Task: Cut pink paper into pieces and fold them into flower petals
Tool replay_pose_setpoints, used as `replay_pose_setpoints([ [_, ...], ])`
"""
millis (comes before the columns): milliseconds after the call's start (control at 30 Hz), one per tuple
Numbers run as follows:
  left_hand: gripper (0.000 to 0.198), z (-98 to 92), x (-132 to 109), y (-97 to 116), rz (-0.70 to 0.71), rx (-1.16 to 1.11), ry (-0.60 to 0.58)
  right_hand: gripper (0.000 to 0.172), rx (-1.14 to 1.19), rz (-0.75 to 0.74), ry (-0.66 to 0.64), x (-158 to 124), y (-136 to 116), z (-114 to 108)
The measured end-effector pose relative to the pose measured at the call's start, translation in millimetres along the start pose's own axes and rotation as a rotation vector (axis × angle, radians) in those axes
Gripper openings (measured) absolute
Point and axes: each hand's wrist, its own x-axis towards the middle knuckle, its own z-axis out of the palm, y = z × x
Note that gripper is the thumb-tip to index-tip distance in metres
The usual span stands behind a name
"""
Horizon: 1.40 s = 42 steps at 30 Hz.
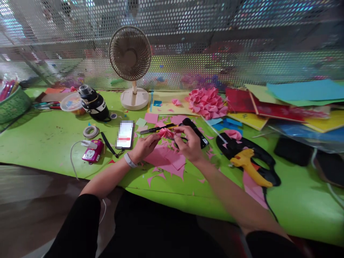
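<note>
Between my two hands is a small folded pink paper flower (166,133). My left hand (146,146) is closed, its fingertips pinching the flower from the left. From the right, my right hand (190,140) curls thumb and forefinger onto the flower's edge. Pink paper sheets (161,158) and cut scraps lie on the table beneath both hands. Just beyond the flower rests a black and yellow utility knife (157,128). A black loop, perhaps a scissor handle, shows partly behind my right hand, close to a black cylindrical object (194,129).
A yellow glue gun (248,165) lies on a black stand (268,163) at right. Behind are a pink paper flower ball (207,104) and a fan (134,98). Left are a phone (125,134), tape roll (90,132), pink adapter (92,152) and black bottle (94,104).
</note>
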Motion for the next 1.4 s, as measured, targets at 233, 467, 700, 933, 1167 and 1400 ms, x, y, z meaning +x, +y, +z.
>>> replay_pose_setpoints([
  [233,0.016,-2.7,-0.3,-1.3,-0.018,-0.067,-0.007,0.02,0.192,0.249,-0.161,-4.7,3.7,7.9],
  [467,0.017,5.0,-1.8,-4.5,-0.079,-0.169,0.048,0.028,0.478,0.446,-0.121,-4.6,13.0,16.5],
  [700,0.023,1.4,0.9,7.7,-0.355,-0.573,0.008,0.028,0.584,0.483,-0.139,-2.8,11.7,17.4],
  [933,0.034,-0.8,4.8,13.4,-0.579,-0.884,-0.019,0.029,0.226,0.271,-0.168,-6.9,6.9,12.9],
  [1167,0.037,-2.3,2.6,12.7,-0.601,-0.882,-0.019,0.029,0.014,0.118,-0.191,-4.0,7.2,7.4],
  [1400,0.039,-2.3,6.5,13.9,-0.723,-0.907,0.065,0.03,-0.055,0.122,-0.219,-0.4,8.9,6.5],
])
